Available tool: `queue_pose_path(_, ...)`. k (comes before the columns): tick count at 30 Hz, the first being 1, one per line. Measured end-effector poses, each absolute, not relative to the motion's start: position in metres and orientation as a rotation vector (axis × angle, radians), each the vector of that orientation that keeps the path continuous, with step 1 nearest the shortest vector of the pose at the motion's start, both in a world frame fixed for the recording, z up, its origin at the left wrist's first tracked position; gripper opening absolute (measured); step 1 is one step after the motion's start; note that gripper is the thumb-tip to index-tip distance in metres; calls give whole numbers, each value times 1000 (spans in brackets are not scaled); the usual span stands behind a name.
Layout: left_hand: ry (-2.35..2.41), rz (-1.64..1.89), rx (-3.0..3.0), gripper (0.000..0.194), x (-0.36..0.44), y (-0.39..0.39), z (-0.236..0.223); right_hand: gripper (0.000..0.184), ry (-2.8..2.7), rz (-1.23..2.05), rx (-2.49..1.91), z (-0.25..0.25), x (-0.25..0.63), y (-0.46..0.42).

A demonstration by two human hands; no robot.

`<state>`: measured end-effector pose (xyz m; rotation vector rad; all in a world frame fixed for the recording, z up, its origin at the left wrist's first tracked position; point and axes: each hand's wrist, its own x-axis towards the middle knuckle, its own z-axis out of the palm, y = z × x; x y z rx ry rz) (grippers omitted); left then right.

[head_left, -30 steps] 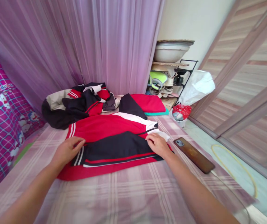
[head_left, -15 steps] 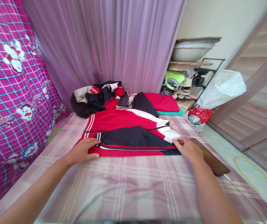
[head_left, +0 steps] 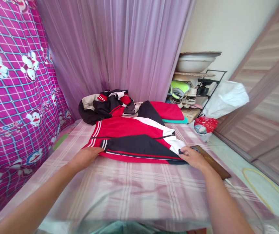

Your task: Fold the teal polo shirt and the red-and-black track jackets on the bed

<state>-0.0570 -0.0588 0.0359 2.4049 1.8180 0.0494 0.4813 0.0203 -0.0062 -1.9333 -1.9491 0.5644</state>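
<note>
A red, white and navy track jacket (head_left: pixel 127 128) lies flat with its hem at the left and its collar at the right. One navy sleeve (head_left: pixel 134 146) is folded across its near side, with the striped cuff close to the hem. At that cuff and the jacket's near edge, my left hand (head_left: pixel 87 158) is closed on the fabric, its fingertips partly hidden. My right hand (head_left: pixel 193 157) pinches the jacket's near shoulder, where white meets navy. Just behind the right hand lies a brown-cased phone (head_left: pixel 214 164), partly covered by that hand.
A heap of crumpled clothes (head_left: pixel 110 104) and a folded red garment (head_left: pixel 167 110) sit at the back of the plaid-covered surface (head_left: pixel 139 191). A charging cable (head_left: pixel 244 196) trails from the phone. Beyond the right edge stand a shoe rack (head_left: pixel 209 94) and plastic bags (head_left: pixel 223 99).
My left hand has moved from above the cuff to close on its near edge. My right hand has shifted to the shoulder. The jacket's near side is drawn straighter, and the view has turned left.
</note>
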Motion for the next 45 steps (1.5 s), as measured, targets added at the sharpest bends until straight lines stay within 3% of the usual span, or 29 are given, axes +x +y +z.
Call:
queue_pose_path(8, 1719, 27, 2427, 46, -72, -77, 40, 15, -2165, 804, -2016, 17, 474, 4)
queue_pose_path(15, 1642, 35, 2383, 41, -76, -74, 51, 22, -2275, 437, -2135, 52, 472, 8)
queue_pose_path(20, 1663, 85, 2287, 45, -57, -54, 81, 24, -2276, 242, -1826, 75, 431, 17)
queue_pose_path(26, 1691, 254, 2483, 57, 1, -9, 60, 21, -2384, 439, -1579, 59, 347, 29)
queue_pose_path(33, 1793, 63, 2510, 64, 40, 12, 2, 17, -2399, 504, -1395, 51, 309, 51)
queue_pose_path(39, 1774, 46, 2518, 68, 38, 9, -6, 17, -2222, 718, -1279, 52, 280, 89)
queue_pose_path(45, 1775, 46, 2511, 70, 37, 8, -7, 15, -1826, 991, -1269, 10, 272, 125)
